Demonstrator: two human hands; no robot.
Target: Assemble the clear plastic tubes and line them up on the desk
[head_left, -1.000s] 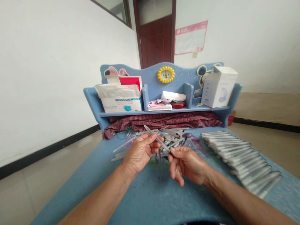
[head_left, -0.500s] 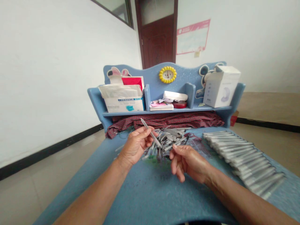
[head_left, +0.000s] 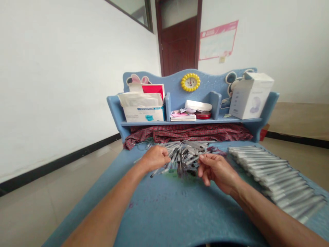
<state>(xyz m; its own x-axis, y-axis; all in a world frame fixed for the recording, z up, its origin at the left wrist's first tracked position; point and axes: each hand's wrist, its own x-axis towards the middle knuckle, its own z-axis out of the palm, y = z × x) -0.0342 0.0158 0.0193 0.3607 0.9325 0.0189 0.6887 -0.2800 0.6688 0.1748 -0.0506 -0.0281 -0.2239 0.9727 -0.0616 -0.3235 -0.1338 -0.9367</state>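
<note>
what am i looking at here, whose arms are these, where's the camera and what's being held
There is no machine here: these are one person's bare hands and forearms. The camera is worn on their head, looking forward and down. The left hand is at the left side of a loose heap of pens; the right hand is at its right side. Whether either holds a pen is hard to tell. On the same blue table, a row of pens lies to the right. A plaid cloth lies at the back, below a shelf.
</note>
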